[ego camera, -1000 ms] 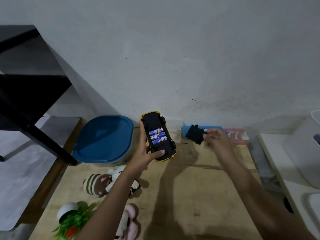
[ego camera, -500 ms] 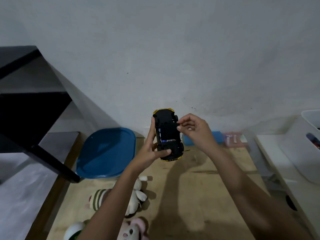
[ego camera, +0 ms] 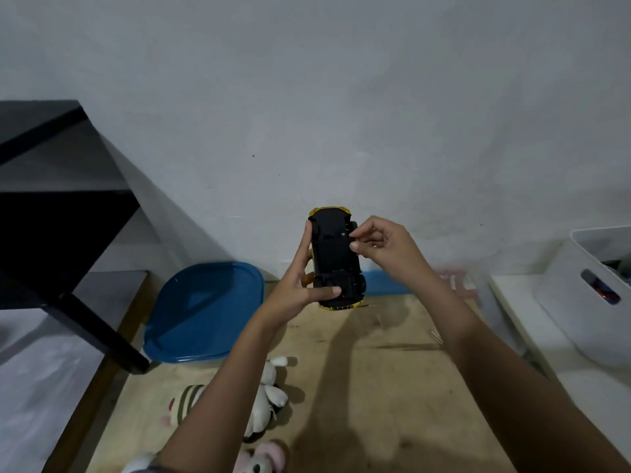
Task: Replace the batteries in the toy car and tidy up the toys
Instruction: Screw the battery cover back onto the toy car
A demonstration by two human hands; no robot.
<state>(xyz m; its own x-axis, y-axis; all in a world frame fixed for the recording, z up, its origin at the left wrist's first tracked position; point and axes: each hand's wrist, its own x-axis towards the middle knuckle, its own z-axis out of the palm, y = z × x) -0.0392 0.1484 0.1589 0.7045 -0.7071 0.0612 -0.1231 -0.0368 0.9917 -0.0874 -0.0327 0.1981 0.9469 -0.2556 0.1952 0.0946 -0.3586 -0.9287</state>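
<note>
A yellow toy car [ego camera: 335, 257] is held belly-up above the wooden table [ego camera: 375, 387], its black underside facing me. My left hand [ego camera: 300, 285] grips its left side and lower end. The thumb and fingertips of my right hand [ego camera: 382, 249] press on the car's right edge near the top. The black battery cover sits over the compartment and no batteries show. Soft toys lie on the table below my left arm: a striped plush [ego camera: 186, 404], a white plush [ego camera: 271, 394] and a pink one [ego camera: 263, 460].
A blue-lidded container [ego camera: 205, 312] stands at the table's back left, beside a black frame leg [ego camera: 99, 332]. Blue and pink packs [ego camera: 450, 283] lie by the wall. A white bin [ego camera: 594, 295] sits on a white shelf at the right.
My right hand brought the black battery cover from the right onto the car's underside, hiding the three batteries. The car has been raised and turned more upright.
</note>
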